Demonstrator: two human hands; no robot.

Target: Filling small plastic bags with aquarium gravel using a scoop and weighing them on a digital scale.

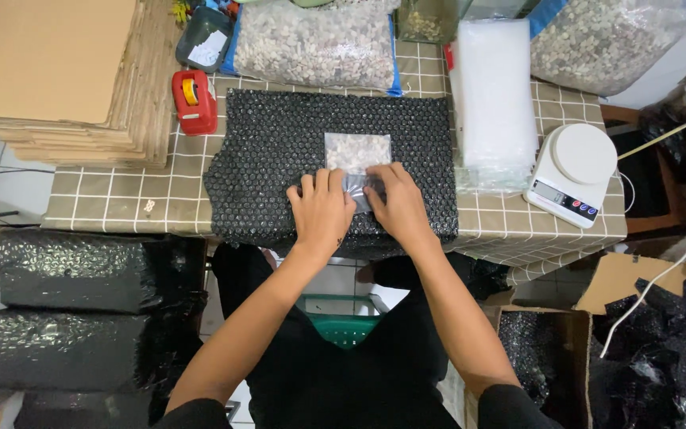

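Observation:
A small clear plastic pouch (357, 152) filled with pale little pieces lies on a stack of black bubble wrap sheets (279, 143) in the middle of the table. My left hand (321, 213) and my right hand (398, 205) lie side by side on the pouch's near end, fingers pressing its flap flat against the bubble wrap. The near part of the pouch is hidden under my fingers.
A red tape dispenser (194, 102) and a stack of flat cardboard (65, 71) are at the left. Big bags of pale pieces (315, 44) line the back. Clear plastic bags (492, 95) and a white digital scale (572, 173) stand right. Black bubble wrap bundles (73, 270) lie on the floor.

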